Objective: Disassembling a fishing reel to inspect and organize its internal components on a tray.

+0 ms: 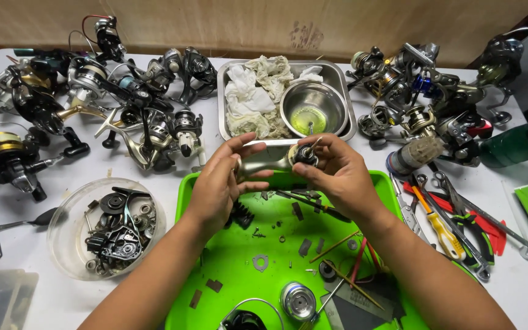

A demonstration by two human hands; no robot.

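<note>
Both hands holding reel body (pixel 273 160) in air, above far edge of green tray (pixel 239 256), near middle of worktop (pixel 38 293). Left hand (pixel 218 183) fingers wrapping around silver stem. Right hand (pixel 337 174) fingers pinching dark round end. Reel looking hard, metal, a bit heavy, maybe greasy and slippery. Best holding by thick stem. Small parts lying in tray, easy losing.

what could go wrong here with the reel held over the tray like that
1. The reel body is held in the air by the left hand and right hand; a loosened part might drop among the small screws and washers scattered in the green tray.
2. The tray is crowded, so a fallen piece could be hard to pick out.
3. Pliers and screwdrivers lie close by the right forearm and could get knocked.
</note>
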